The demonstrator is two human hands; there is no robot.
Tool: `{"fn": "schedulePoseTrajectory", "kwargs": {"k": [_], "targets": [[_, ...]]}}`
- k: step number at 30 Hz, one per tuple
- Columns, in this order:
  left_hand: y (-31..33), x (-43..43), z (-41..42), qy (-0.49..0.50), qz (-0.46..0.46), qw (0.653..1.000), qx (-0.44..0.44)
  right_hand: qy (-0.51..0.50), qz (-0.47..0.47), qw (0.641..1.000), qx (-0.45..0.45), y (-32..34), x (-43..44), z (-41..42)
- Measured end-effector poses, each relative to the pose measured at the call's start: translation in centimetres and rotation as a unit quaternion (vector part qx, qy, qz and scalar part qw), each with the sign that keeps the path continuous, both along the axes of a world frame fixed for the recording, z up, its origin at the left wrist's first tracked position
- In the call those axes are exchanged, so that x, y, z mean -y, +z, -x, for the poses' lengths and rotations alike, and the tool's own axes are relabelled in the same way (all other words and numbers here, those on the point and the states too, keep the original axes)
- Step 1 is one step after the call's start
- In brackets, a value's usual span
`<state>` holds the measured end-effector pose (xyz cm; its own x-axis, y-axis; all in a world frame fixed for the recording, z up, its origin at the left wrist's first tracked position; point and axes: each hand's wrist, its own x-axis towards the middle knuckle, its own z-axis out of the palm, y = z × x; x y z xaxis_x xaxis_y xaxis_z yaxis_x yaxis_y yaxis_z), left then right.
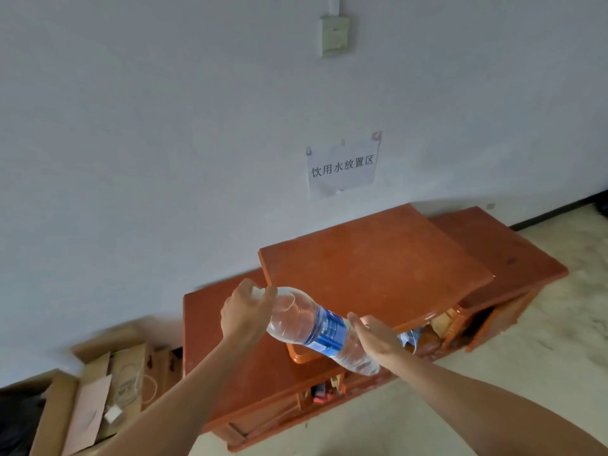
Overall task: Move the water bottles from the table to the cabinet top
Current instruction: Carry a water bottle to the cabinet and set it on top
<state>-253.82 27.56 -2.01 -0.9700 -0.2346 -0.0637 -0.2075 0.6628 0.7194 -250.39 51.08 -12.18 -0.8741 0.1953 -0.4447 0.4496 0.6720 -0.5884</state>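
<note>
A large clear water bottle with a blue label lies tilted in the air above the front of the orange wooden cabinet. My left hand grips its cap end, fingers curled round the neck. My right hand lies against the bottle's lower body with straight fingers, supporting it from the right side. The bottle's base points down and to the right, near the cabinet's front edge. The raised middle top of the cabinet is bare.
The cabinet stands against a white wall with a paper sign taped above it. Lower side sections flank the raised top. Open cardboard boxes with cables sit on the floor at left. Pale floor stretches to the right.
</note>
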Motion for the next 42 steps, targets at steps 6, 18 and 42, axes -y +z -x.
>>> {"fn": "schedulePoseTrajectory", "kwargs": {"k": [6,18,42], "targets": [[0.3,-0.3,8.8,0.015,-0.019,0.999,0.022,0.01,0.01,1.0,0.014,0.2,-0.1,9.1],[-3.1,-2.2,23.3,0.113,-0.04,0.992,0.039,-0.006,0.11,0.99,0.083,-6.1,0.4,29.6],[-10.1,-8.3,45.9,0.047,0.086,0.995,-0.017,-0.117,0.372,0.902,0.183,-14.9,3.0,53.5]]}}
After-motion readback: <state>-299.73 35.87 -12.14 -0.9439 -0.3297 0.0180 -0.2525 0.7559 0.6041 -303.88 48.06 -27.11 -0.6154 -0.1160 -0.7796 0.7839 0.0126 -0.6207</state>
